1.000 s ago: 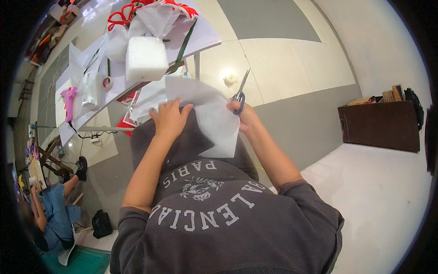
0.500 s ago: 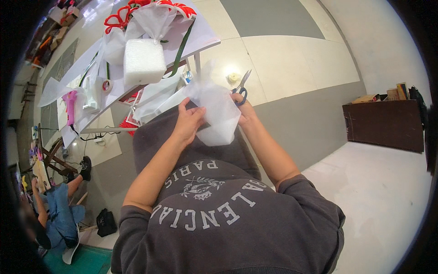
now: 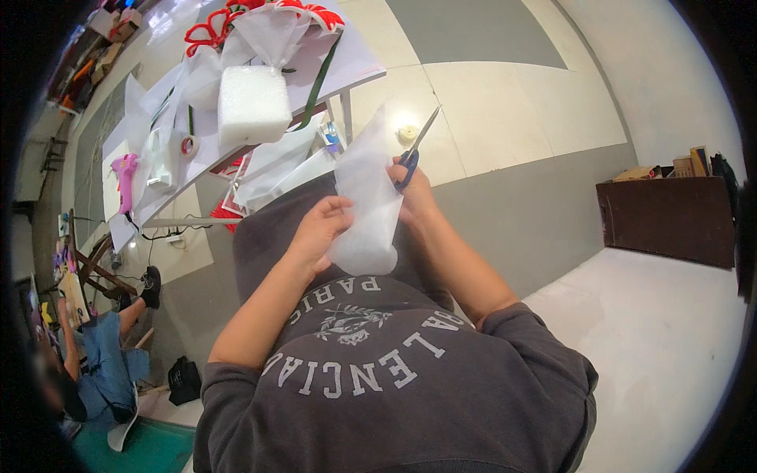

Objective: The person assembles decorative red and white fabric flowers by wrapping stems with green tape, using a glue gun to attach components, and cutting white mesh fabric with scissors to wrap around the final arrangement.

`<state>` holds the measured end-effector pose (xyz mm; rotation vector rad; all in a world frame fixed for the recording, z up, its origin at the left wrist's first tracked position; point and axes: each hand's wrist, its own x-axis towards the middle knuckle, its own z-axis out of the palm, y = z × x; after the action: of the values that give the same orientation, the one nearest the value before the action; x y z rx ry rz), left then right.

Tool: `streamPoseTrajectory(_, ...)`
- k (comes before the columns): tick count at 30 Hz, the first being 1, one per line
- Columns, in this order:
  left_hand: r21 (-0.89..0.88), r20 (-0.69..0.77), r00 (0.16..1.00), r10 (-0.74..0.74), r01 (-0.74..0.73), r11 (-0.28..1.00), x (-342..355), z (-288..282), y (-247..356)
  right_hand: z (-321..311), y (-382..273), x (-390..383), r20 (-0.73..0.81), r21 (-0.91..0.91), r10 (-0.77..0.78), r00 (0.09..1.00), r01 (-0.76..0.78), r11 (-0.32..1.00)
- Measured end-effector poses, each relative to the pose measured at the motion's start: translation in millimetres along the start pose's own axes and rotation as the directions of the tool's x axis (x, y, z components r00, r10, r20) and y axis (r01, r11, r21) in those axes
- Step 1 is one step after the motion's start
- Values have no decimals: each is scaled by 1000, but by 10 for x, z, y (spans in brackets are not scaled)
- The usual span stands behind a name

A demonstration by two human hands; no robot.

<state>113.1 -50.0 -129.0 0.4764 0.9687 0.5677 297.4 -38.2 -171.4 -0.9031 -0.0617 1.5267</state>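
Sheet [image 3: 369, 225] sits between my hands: left hand [image 3: 318, 230] half-curled, holding its edge; right hand [image 3: 415, 197] wrapped around scissors [image 3: 412, 158]. If the blades swing inward, I could nick it.

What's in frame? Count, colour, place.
Sheet: 1, translucent white, above lap
Scissors: 1, blue-handled, right of sheet
Foam block: 1, white, table
Red decorations: several, red, far table
Strip: 1, green, right of block
Glue gun: 1, pink, table's left
Tape roll: 1, red-white, left of block
Table: 1, pale, upper left
Round item: 1, cream, floor past scissors
Cabinet: 1, brown, right wall
Bag: 1, black, lower left
Second person: 1, blue-clad, lower left
Clutter: uncountable, mixed, left edge
Left hand: 1, bare, touching sheet
Right hand: 1, bare, holding scissors
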Motion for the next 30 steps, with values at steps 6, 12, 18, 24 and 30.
streamPoseTrajectory(6, -353, 216, 956, -197, 265, 897, -129, 14, 163, 114, 39, -77, -33, -333, -63, 997, 48, 942)
streamPoseTrajectory(12, -333, 277, 961, -2, 98, 938, -334, -377, 152, 397, 50, -269, 19, -251, 65, 998, -58, 966)
streamPoseTrajectory(18, -316, -258, 896, 361, -431, 845, -667, -1263, 166, 312, 130, -620, 102, -470, 160, 982, -94, 878)
streamPoseTrajectory(24, 211, -862, 110, 495, -810, 547, -1348, -1965, 160, 607, 337, -954, 394, -698, 422, 816, -33, 715)
streamPoseTrajectory(30, 746, -652, -238, 720, -372, 553, -1752, -1790, -102, 953, 508, -801, 544, -835, 673, 501, 404, 374)
